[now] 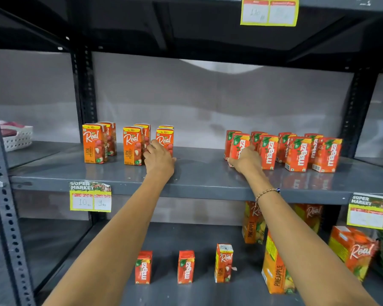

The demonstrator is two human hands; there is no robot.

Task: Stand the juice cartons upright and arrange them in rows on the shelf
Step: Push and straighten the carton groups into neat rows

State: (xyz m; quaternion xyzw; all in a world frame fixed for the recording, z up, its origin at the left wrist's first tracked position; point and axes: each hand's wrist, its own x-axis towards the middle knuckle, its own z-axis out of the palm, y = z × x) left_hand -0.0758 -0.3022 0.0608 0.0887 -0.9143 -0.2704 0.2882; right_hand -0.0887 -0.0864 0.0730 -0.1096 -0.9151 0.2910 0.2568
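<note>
Several orange Real litchi cartons [95, 143] stand upright in pairs at the left of the grey middle shelf [197, 173]. My left hand [159, 159] wraps the rightmost front Real carton [165, 140] from its lower side. Several red Maaza cartons [299, 153] stand upright in two rows at the right. My right hand [247, 160] grips the leftmost front Maaza carton [239, 146]. A beaded bracelet sits on my right wrist.
On the lower shelf stand two Maaza cartons [143, 267], one small Real carton [223, 262] and tall pineapple cartons [275, 266]. A white basket [18, 138] sits far left. Yellow price tags [90, 198] hang on the shelf edges. Dark uprights frame the bay.
</note>
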